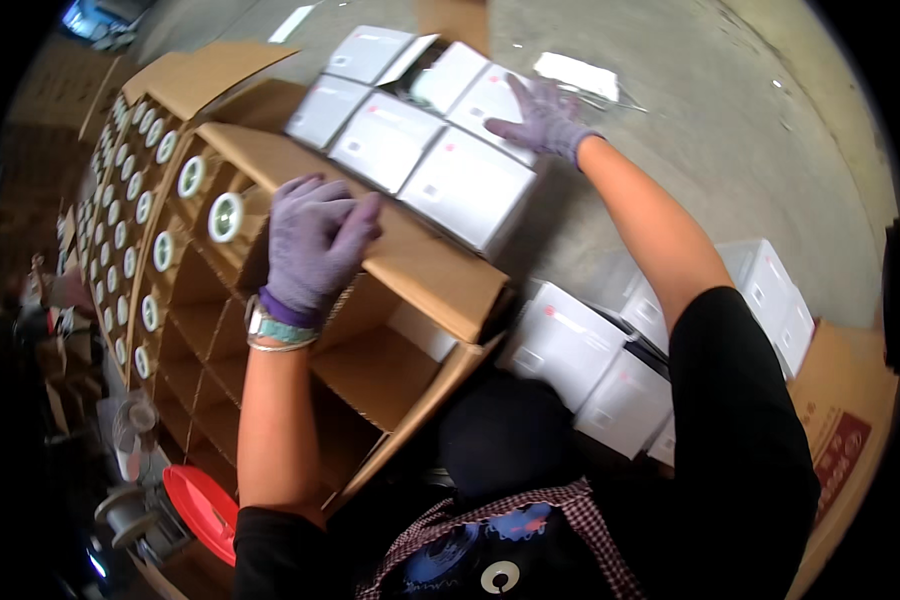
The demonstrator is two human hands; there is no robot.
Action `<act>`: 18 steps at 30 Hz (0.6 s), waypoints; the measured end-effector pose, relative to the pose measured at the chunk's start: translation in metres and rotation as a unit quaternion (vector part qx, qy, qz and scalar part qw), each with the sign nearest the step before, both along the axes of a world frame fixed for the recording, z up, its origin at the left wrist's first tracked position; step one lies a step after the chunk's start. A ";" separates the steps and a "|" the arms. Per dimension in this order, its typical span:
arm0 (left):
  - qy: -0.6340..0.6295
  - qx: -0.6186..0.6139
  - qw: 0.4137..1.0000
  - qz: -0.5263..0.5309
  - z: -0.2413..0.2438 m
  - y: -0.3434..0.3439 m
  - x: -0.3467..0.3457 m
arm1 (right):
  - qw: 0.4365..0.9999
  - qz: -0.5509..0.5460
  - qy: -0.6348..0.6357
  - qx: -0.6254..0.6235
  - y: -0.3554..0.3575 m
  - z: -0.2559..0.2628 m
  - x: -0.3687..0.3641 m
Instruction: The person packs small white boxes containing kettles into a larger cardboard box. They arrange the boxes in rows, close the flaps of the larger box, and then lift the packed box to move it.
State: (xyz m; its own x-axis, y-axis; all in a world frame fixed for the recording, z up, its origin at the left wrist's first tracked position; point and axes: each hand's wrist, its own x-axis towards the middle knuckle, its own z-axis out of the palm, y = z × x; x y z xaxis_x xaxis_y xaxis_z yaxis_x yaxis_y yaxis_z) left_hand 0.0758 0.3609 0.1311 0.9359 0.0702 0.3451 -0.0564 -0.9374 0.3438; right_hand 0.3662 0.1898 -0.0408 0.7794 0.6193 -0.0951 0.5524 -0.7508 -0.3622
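Note:
My left hand (313, 244), in a grey-purple knit glove, is over a cardboard carton (360, 180) with cardboard dividers. Its fingers are curled downward; whether they grip anything is hidden. Several white-rimmed bottles (226, 217) stand in the cells to the left of that hand, while cells to its right and below show bare cardboard. My right hand (544, 116), gloved alike, spreads its fingers against a white box (487, 97) at the right end of a group. In that group, one white box (431, 71) has a raised flap, with something pale green partly visible inside.
More white boxes (566, 337) sit on the right, beside a printed brown carton (832, 427). Further bottle-filled cartons (131, 187) stretch along the left. A red round object (202, 510) is at lower left. White scraps (577, 75) lie on the concrete floor (690, 142).

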 end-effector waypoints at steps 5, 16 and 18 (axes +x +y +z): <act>-0.003 -0.014 1.000 -0.011 -0.008 0.003 0.003 | 0.963 0.010 -0.032 0.268 -0.035 -0.018 0.015; -0.024 -0.050 0.998 -0.032 -0.006 0.004 0.006 | 0.956 -0.014 0.236 0.171 0.108 0.098 0.123; -0.027 -0.025 0.999 -0.026 -0.006 0.008 -0.002 | 0.981 0.087 0.095 0.144 0.139 0.094 0.074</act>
